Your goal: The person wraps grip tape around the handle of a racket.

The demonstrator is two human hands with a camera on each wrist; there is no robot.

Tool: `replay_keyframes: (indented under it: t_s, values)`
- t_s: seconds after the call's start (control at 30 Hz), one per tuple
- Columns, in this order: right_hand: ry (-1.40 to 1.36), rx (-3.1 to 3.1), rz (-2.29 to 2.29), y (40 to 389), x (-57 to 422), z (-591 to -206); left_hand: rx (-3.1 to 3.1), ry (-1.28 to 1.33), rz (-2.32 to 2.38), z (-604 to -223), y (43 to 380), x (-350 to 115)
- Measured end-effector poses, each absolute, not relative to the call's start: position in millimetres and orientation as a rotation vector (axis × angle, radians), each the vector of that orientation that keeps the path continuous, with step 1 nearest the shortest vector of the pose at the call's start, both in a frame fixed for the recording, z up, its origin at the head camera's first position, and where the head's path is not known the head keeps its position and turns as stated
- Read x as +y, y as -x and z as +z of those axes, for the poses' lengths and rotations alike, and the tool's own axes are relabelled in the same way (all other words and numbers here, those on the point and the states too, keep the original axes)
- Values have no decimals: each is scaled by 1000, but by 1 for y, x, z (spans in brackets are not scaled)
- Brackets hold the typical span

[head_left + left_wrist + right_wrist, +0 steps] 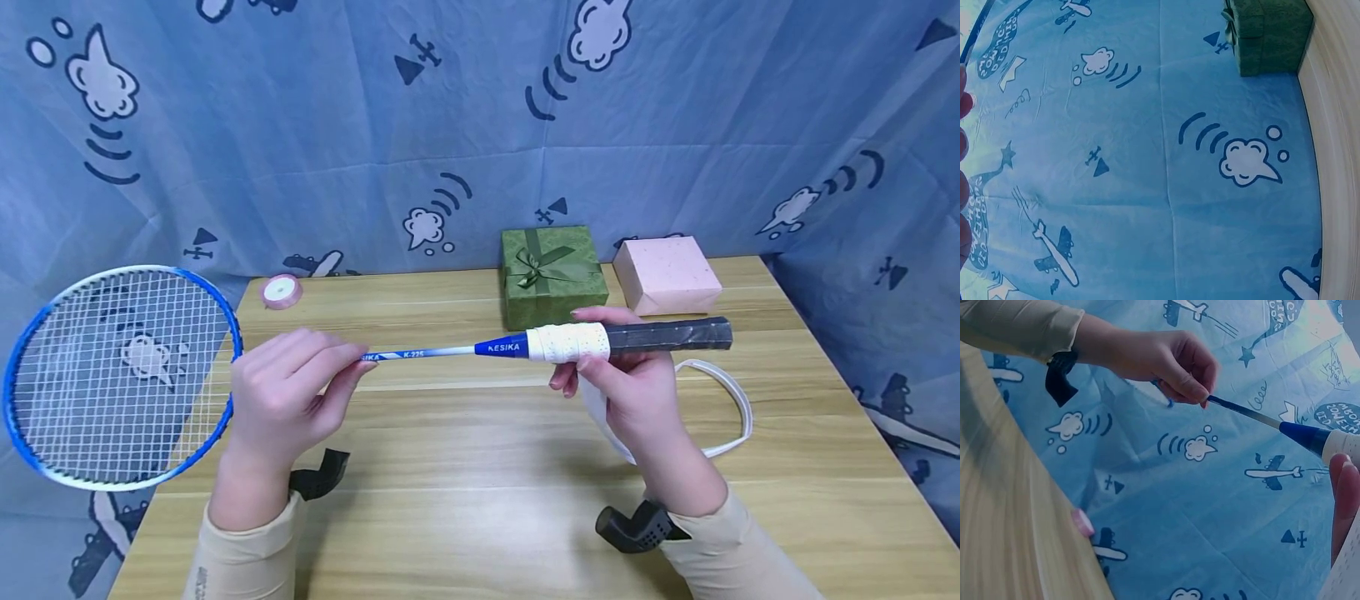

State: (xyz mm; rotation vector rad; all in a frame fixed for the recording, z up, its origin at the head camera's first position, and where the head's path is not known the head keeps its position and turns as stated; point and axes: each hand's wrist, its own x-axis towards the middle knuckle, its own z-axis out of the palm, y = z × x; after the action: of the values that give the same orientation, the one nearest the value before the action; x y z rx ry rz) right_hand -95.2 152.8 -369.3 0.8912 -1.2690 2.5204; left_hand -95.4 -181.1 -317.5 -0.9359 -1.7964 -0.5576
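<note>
A blue and white badminton racket (442, 352) is held level above the table, its strung head (123, 379) out to the left. My left hand (288, 396) pinches the thin shaft between thumb and fingers. At the grip end, my right hand (637, 400) holds the handle, thumb at the edge of the white perforated grip tape (566, 342). That tape wraps the handle's front part beside the blue cone (501, 346); the rear part (667, 335) is bare black. A loose tape length (744, 408) loops down behind my right wrist, partly hidden by it.
At the back of the wooden table (450, 517) stand a green gift box (555, 279) with a bow and a pink box (667, 275). A small pink ribbon roll (281, 292) lies at the back left. Blue printed cloth (322, 125) hangs behind.
</note>
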Motion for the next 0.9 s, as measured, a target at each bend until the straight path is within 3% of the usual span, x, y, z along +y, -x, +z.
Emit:
replay_keyframes:
  t_s: [0.9]
  values:
    - [-822,-1276,2511,95,152,-368,-1924,960,-525,-321,96,-185]
